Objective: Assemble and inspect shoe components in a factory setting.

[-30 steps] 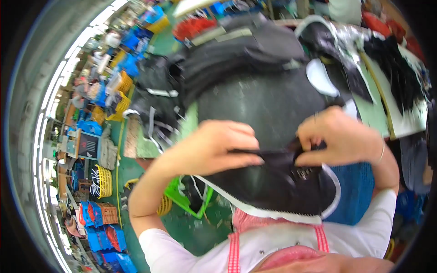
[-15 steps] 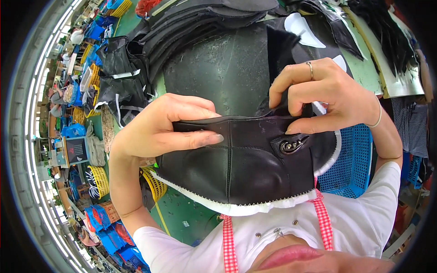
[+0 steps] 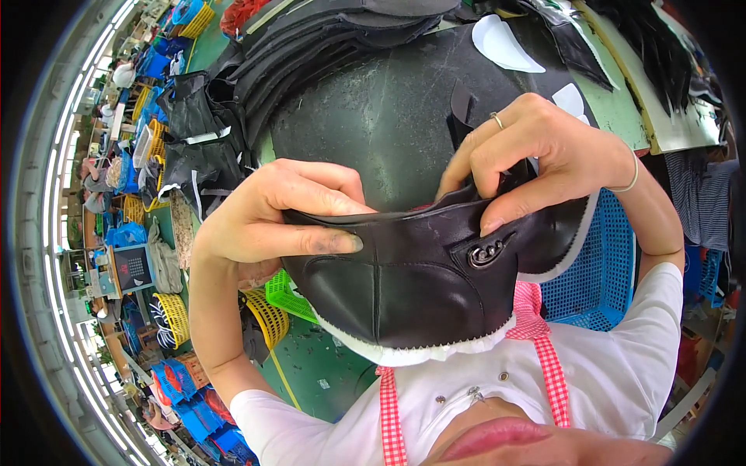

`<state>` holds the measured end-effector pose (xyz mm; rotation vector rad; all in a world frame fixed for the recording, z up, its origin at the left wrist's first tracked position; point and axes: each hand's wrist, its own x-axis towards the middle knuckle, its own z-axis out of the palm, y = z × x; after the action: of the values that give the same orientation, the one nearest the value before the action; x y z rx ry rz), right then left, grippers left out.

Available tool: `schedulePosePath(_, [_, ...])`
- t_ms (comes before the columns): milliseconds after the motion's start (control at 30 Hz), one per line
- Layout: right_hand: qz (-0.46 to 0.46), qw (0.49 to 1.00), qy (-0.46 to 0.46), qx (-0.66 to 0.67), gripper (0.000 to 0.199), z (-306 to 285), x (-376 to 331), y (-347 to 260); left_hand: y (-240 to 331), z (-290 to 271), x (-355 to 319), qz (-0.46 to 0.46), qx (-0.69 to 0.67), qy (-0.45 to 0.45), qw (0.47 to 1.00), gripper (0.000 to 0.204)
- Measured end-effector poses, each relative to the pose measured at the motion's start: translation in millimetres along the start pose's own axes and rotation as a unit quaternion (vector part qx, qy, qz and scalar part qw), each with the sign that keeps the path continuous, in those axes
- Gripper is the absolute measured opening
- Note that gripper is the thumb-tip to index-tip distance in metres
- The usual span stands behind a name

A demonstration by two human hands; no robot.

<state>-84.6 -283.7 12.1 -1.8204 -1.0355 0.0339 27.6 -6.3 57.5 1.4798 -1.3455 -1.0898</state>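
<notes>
I hold a black leather shoe upper (image 3: 420,287) with a white lining edge and a small metal ornament close under the camera. My left hand (image 3: 272,213) grips its left rim, thumb lying flat along the leather. My right hand (image 3: 536,159), with a ring and a thin bracelet, pinches the upper's top edge on the right, fingers curled over it. Behind the piece lies a dark rounded work surface (image 3: 388,109).
Stacks of black leather pieces (image 3: 326,31) lie at the back, with white cut pieces (image 3: 505,43) to the right. A blue plastic crate (image 3: 598,272) stands at my right, green and yellow baskets (image 3: 272,299) below left. Crates and baskets line the far left floor.
I have lifted the upper closer to the camera and it now fills more of the view. Both hands kept their hold, the right one shifting higher on the top edge.
</notes>
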Motion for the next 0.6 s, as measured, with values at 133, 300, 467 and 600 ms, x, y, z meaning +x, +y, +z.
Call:
schedulePosePath(133, [0.045, 0.998, 0.053, 0.006, 0.031, 5, 0, -5, 6, -4, -4, 0.034, 0.14, 0.013, 0.989, 0.033])
schedulePosePath(300, [0.029, 0.977, 0.149, -0.151, 0.027, 15, 3, -11, 30, 26, 33, 0.026, 0.503, 0.088, 0.859, 0.025])
schedulePosePath(467, [0.069, 0.973, 0.099, -0.197, 0.025, -7, -4, -21, 16, 23, 20, 0.019, 0.323, 0.107, 0.94, 0.014])
schedulePosePath(600, [0.034, 0.973, 0.067, -0.218, 0.025, -15, -7, -19, 14, 18, 17, 0.017, 0.249, 0.105, 0.963, 0.016])
